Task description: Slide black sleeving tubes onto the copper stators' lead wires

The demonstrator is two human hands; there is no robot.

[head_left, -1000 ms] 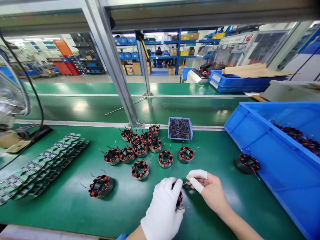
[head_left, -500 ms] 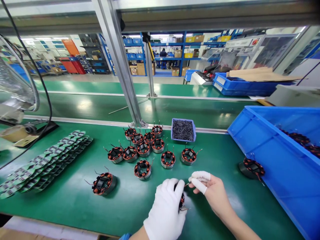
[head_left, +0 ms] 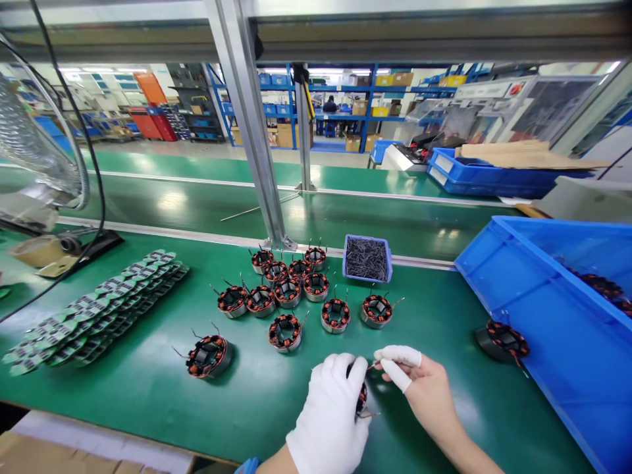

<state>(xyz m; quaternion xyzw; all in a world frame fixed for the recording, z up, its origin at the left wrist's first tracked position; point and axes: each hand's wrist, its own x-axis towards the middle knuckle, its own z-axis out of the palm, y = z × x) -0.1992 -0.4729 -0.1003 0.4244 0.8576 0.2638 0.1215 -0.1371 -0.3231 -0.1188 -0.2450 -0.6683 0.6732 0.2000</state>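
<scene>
My left hand (head_left: 326, 413), in a white glove, is wrapped round a motor stator (head_left: 362, 397) and covers most of it. Copper windings and a lead show at the stator's right side. With white covers on its thumb and forefinger, my right hand (head_left: 423, 387) pinches the end of a wire lead (head_left: 371, 366) coming off the stator's upper side. Whether a small sleeve is also between those fingertips I cannot make out. Beyond my hands stand several more stators (head_left: 336, 316) with their leads up. Another stator (head_left: 209, 357) lies tilted to the left.
A small purple-blue bin (head_left: 368, 258) of short black tubes stands at the back. On the left lie stacked green circuit boards (head_left: 99, 309). A large blue crate (head_left: 538, 316) fills the right, with one stator (head_left: 502, 342) against it. A metal post (head_left: 251, 131) rises behind.
The whole view has shifted slightly to the right and down with my head. Both hands keep nearly the same hold on the stator and its lead.
</scene>
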